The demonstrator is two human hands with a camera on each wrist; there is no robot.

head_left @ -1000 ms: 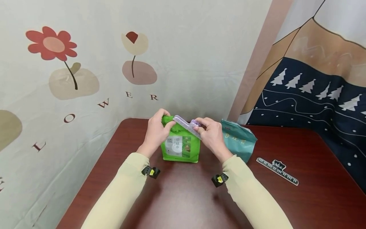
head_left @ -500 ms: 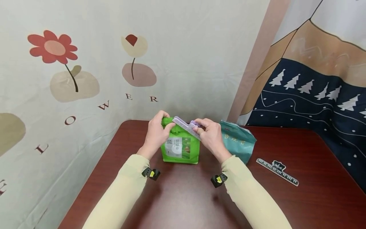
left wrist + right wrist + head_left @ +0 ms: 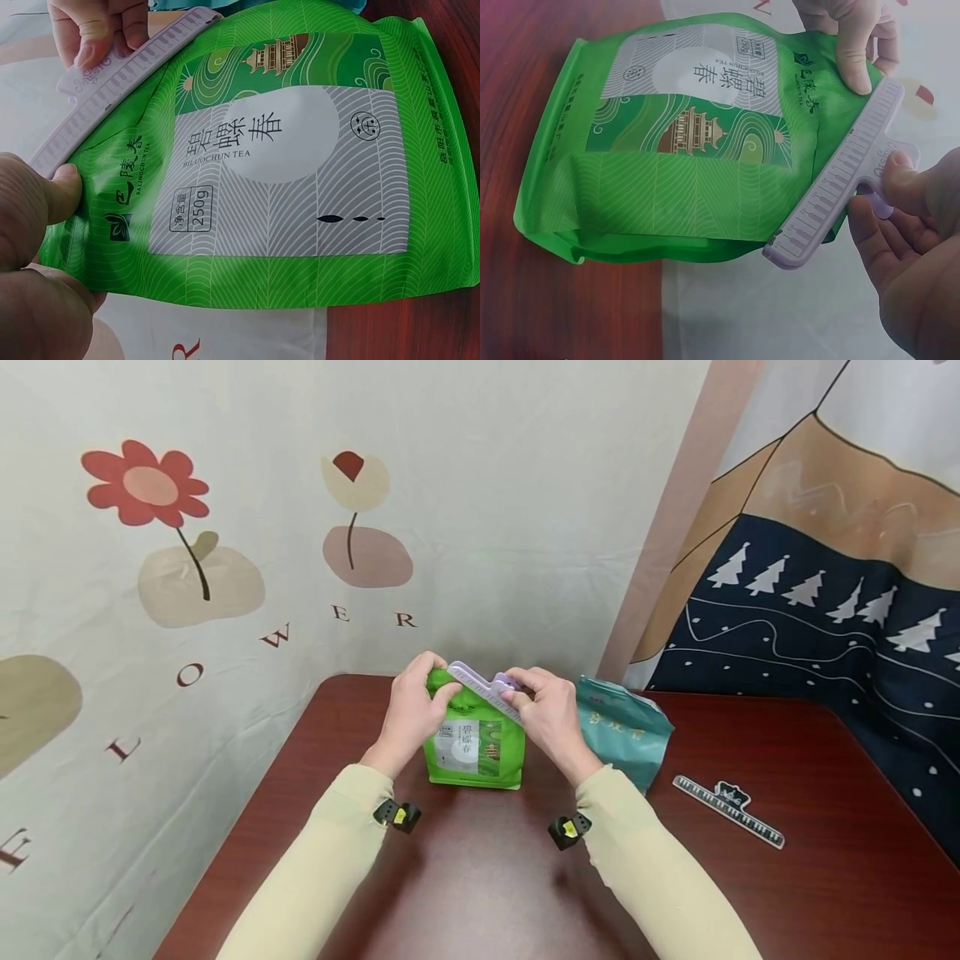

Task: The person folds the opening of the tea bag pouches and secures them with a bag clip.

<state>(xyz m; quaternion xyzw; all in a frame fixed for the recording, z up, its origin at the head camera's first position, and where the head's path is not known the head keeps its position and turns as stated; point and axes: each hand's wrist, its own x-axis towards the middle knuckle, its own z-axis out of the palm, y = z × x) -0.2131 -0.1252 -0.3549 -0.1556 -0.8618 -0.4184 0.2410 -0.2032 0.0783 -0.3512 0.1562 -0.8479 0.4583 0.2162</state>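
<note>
A green tea bag (image 3: 513, 750) with a grey label stands upright on the table. My left hand (image 3: 411, 714) pinches its top left corner between thumb and fingers. A lilac clip (image 3: 480, 687) with a piano-key pattern lies slantwise across the bag's top, running down toward the right. My right hand (image 3: 551, 714) pinches the clip's handle between thumb and fingers. In the right wrist view the clip (image 3: 832, 180) crosses the bag's upper end, and the left thumb presses the bag close to the clip's far end. The bag's back is hidden.
Right of the green bag, a teal bag (image 3: 626, 731) leans on the table (image 3: 480, 877), partly behind my right hand. A black clip (image 3: 727, 810) with piano keys lies flat farther right. A printed cloth (image 3: 517, 527) hangs behind the table.
The lilac clip and my right hand have shifted very slightly left along the bag's top. My left hand keeps its pinch on the corner. The head view has moved a little.
</note>
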